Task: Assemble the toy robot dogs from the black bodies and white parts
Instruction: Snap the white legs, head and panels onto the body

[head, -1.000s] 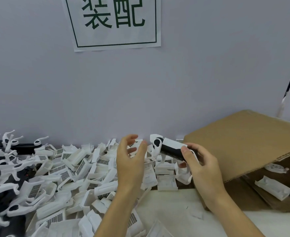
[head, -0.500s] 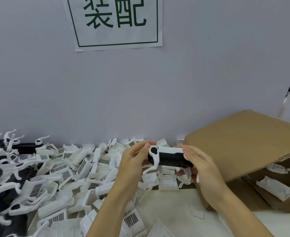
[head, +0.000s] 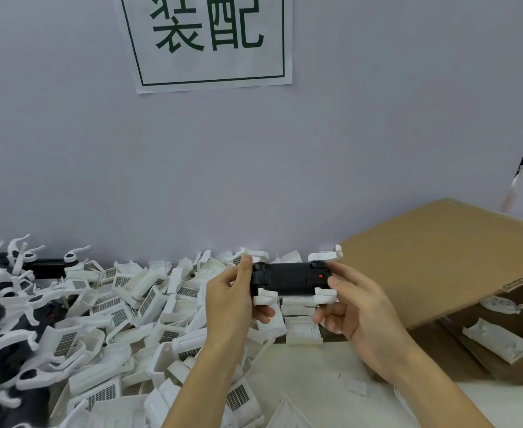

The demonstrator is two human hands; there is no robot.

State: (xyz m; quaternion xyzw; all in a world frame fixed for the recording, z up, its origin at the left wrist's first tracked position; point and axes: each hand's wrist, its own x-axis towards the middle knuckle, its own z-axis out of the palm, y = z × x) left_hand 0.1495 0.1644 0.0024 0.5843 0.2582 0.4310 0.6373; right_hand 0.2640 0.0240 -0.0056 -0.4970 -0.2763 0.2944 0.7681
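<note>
Pale lilac wall [head: 377,134] and cream tabletop [head: 315,381] frame my view; my left hand [head: 229,301] and right hand [head: 362,313] grip opposite ends of the white-legged black plastic toy dog body [head: 288,279] between them.

head view, forward and down, close
</note>
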